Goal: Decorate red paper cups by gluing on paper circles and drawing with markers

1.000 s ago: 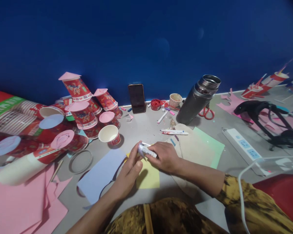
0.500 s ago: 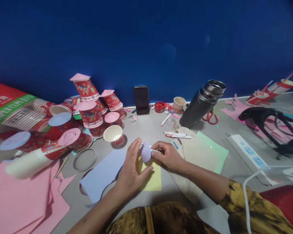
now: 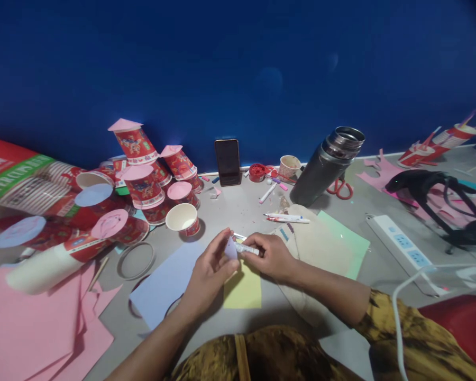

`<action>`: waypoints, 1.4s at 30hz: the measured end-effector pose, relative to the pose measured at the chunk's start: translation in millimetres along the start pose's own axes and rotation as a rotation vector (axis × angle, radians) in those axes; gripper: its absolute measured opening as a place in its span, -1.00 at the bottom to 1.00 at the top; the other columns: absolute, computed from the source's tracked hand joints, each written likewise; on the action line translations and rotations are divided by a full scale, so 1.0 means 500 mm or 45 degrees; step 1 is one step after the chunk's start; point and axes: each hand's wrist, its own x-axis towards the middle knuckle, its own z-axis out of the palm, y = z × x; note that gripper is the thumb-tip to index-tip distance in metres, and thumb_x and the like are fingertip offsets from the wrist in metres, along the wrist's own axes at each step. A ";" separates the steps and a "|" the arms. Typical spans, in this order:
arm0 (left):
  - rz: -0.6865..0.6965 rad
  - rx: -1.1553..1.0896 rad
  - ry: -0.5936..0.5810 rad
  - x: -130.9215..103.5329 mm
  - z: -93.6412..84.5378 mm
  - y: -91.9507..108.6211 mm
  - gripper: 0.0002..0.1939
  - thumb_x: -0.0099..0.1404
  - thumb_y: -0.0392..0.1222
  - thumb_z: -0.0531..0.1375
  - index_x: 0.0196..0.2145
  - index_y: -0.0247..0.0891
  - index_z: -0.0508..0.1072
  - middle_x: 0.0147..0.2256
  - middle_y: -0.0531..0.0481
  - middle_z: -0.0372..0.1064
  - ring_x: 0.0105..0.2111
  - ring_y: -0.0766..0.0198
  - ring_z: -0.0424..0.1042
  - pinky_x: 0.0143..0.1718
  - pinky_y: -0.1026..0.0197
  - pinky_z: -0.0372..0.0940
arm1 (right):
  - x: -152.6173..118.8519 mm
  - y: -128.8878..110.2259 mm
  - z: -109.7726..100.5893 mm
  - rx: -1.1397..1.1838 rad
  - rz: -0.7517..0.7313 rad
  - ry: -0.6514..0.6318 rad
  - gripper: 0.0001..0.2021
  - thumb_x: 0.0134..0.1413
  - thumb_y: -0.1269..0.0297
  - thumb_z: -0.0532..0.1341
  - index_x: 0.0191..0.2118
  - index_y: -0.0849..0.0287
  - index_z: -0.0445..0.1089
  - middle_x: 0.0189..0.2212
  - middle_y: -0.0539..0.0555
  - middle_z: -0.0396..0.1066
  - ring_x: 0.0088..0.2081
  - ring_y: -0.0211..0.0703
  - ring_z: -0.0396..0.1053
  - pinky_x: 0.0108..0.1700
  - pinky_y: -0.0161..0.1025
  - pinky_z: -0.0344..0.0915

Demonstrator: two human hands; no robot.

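Observation:
A small lilac paper piece point(image 3: 230, 250) is pinched upright between the thumb and fingers of my left hand point(image 3: 211, 270). My right hand point(image 3: 272, 255) grips a white marker point(image 3: 248, 248), its tip end at the paper's right side. Both hands are over a yellow sheet point(image 3: 244, 290) on the grey table. A lilac sheet point(image 3: 164, 286) lies to the left of my left hand, and an open paper cup point(image 3: 182, 218) stands just beyond it. Behind my right hand, two markers point(image 3: 286, 218) rest at the edge of a beige cloth item point(image 3: 313, 241).
Red cups point(image 3: 143, 186) with pink paper tops are stacked at the left, near pink sheets point(image 3: 31, 323). A phone point(image 3: 228, 163) stands upright at the back. A dark flask point(image 3: 325, 169), red scissors point(image 3: 341, 189) and a power strip point(image 3: 400, 248) are at the right.
The lilac piece has turned and now shows narrower. My left hand has closed its thumb toward it and moved slightly left. More of the marker shows in my right hand.

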 end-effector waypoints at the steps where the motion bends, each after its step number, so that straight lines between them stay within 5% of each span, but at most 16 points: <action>1: 0.026 0.065 0.003 -0.003 0.004 -0.001 -0.18 0.18 0.11 0.53 0.34 -0.02 0.46 0.43 -0.20 0.32 0.45 -0.23 0.24 0.45 -0.25 0.19 | -0.002 0.001 0.001 -0.071 -0.050 0.024 -0.85 0.21 0.20 0.37 -0.17 0.11 0.62 -0.40 0.01 0.64 -0.46 -0.20 0.42 -0.31 -0.28 0.22; 5: 0.099 0.337 0.096 -0.013 0.016 -0.003 -0.15 0.22 0.04 0.49 0.40 -0.13 0.39 0.45 -0.25 0.26 0.42 -0.21 0.27 0.46 -0.21 0.17 | -0.007 0.009 0.010 -0.313 -0.261 0.141 -0.81 0.24 0.14 0.36 -0.16 0.12 0.62 -0.32 0.13 0.69 -0.32 -0.05 0.55 -0.20 -0.21 0.27; 9: 0.017 0.303 0.138 -0.008 0.013 0.002 -0.31 0.28 0.03 0.43 0.32 -0.18 0.50 0.29 -0.21 0.48 0.31 -0.20 0.42 0.39 -0.14 0.28 | -0.008 0.012 0.014 -0.381 -0.335 0.173 -0.79 0.26 0.10 0.35 -0.20 0.12 0.62 -0.38 0.14 0.67 -0.34 -0.04 0.56 -0.22 -0.20 0.25; 13: -0.194 -0.106 0.070 0.003 0.008 0.004 -0.40 0.29 0.10 0.42 0.19 -0.25 0.59 0.03 -0.18 0.64 0.11 -0.15 0.58 0.23 -0.13 0.44 | -0.007 0.003 0.009 -0.265 -0.232 0.135 -0.84 0.22 0.15 0.37 -0.22 0.12 0.61 -0.42 0.08 0.65 -0.42 -0.12 0.50 -0.28 -0.24 0.21; 20: -0.225 -0.403 0.066 0.013 0.012 0.000 -0.52 0.25 0.01 0.46 0.07 -0.24 0.66 0.01 -0.13 0.65 0.08 -0.02 0.57 0.27 -0.12 0.44 | -0.005 -0.011 -0.002 -0.066 -0.034 0.083 -0.85 0.16 0.19 0.39 -0.22 0.14 0.62 -0.49 0.00 0.59 -0.53 -0.25 0.36 -0.38 -0.31 0.15; 36: -0.270 -0.322 0.163 0.023 0.003 0.009 -0.48 0.14 0.07 0.50 -0.11 -0.42 0.67 -0.22 -0.22 0.66 -0.10 -0.11 0.65 -0.01 -0.11 0.61 | 0.002 -0.016 -0.013 0.281 0.206 0.031 -0.78 0.21 0.14 0.28 -0.29 0.15 0.62 -0.50 0.00 0.56 -0.53 -0.26 0.30 -0.45 -0.33 0.15; 42: -0.292 -0.309 0.142 0.024 0.005 0.009 -0.55 0.10 0.02 0.48 -0.14 -0.35 0.66 -0.24 -0.14 0.63 -0.20 0.02 0.62 -0.04 -0.05 0.60 | -0.003 -0.011 -0.007 0.154 0.068 0.112 -0.78 0.22 0.11 0.32 -0.23 0.15 0.63 -0.47 0.02 0.58 -0.51 -0.24 0.36 -0.41 -0.31 0.19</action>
